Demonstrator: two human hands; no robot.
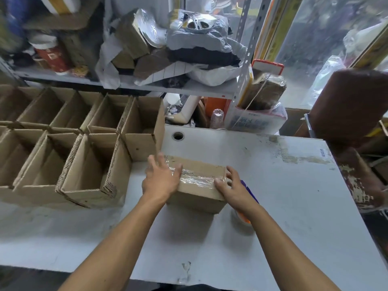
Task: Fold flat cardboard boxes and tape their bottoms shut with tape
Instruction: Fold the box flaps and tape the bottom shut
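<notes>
Open boxes block left; table right free.

Two bare forearms, no sleeves in view, no watch, rings or gloves. Left hand and right hand bare, short nails. Arms slim, uncovered down to the frame's bottom edge.

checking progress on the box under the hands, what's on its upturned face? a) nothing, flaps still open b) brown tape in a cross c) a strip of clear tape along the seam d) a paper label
c: a shiny clear tape strip runs across the closed top face of the box, between the left hand and the right hand, both pressing on it.
</notes>
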